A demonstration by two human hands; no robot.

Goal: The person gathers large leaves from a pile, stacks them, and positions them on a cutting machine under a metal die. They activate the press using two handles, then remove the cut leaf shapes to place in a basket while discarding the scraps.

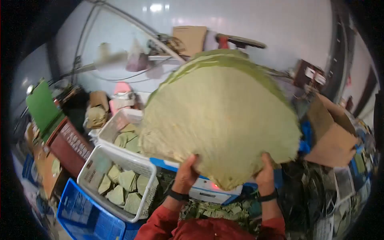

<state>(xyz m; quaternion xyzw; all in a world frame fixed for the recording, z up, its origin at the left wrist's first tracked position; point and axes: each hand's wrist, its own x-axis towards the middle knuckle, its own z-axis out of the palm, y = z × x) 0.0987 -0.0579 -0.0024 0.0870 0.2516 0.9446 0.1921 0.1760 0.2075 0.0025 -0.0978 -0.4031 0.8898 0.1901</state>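
A thick stack of big, pale green, fan-shaped dried leaves (220,116), apparently lotus leaves, is held up in front of me. My left hand (186,175) grips its lower left edge, thumb on the near face and the fingers hidden behind. On the lower right edge my right hand (265,173) is closed in the same way. Behind and below the stack stands a blue and white machine (208,196) with a small red light, mostly covered by the leaves. Leaf scraps (216,211) lie at its foot.
To the left, a white basket (89,168) holds several cut leaf wedges, and another white basket (108,129) stands behind it. A blue crate (82,212) is at lower left. An open cardboard box (332,140) stands at right. A ledge with tools runs along the wall.
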